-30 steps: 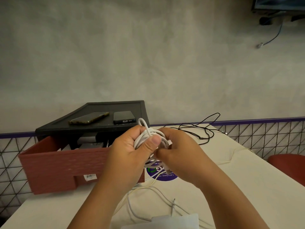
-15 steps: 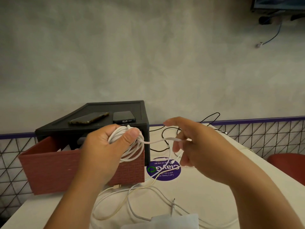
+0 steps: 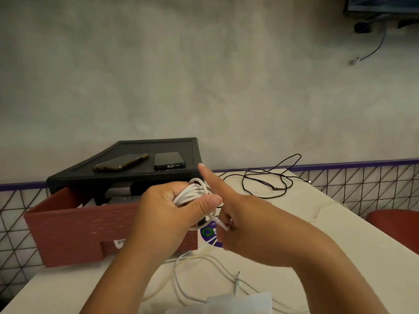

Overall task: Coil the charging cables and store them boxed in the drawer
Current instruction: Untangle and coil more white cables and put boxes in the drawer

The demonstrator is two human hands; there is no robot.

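Two hands meet above the desk (image 3: 294, 223), winding a white charging cable (image 3: 192, 193). My left hand (image 3: 167, 214) grips the bundled loops, thumb pressed across them, just in front of the open red-brown drawer (image 3: 72, 227). My right hand (image 3: 247, 225) pinches the loose tail in its lower fingers, forefinger pointing up. Half a second ago that hand was stretched out rightward, drawing the cable taut; now it is back against the coil. I judge this mid-coiling: next, wrap another loop round. A black cable (image 3: 267, 180) waits behind, uncoiled.
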